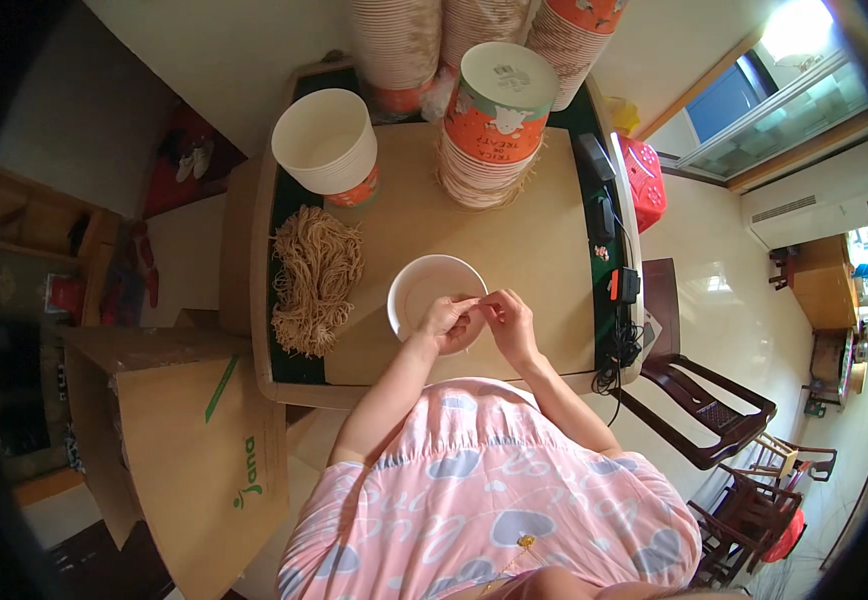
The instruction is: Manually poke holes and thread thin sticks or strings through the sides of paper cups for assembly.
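A white paper bucket (409, 285) stands on the table in front of me, its open mouth facing up. Over its near right rim, my left hand (450, 322) and my right hand (507, 318) meet, fingertips pinched together. What they pinch is too small to make out; a thin pale strand seems to hang below the left hand. To the left lies a loose heap of tan twine cords (314, 280). Behind it is a nested stack of white buckets (324, 145), mouth up. An upside-down stack of orange printed buckets (494, 130) stands farther back, with twine loops around its lower end.
More tall bucket stacks (394, 45) line the table's far edge. Black adapters and a cable coil (619, 350) lie along the right edge. A large open cardboard box (194, 450) stands at the left, and a dark wooden chair (699, 400) at the right.
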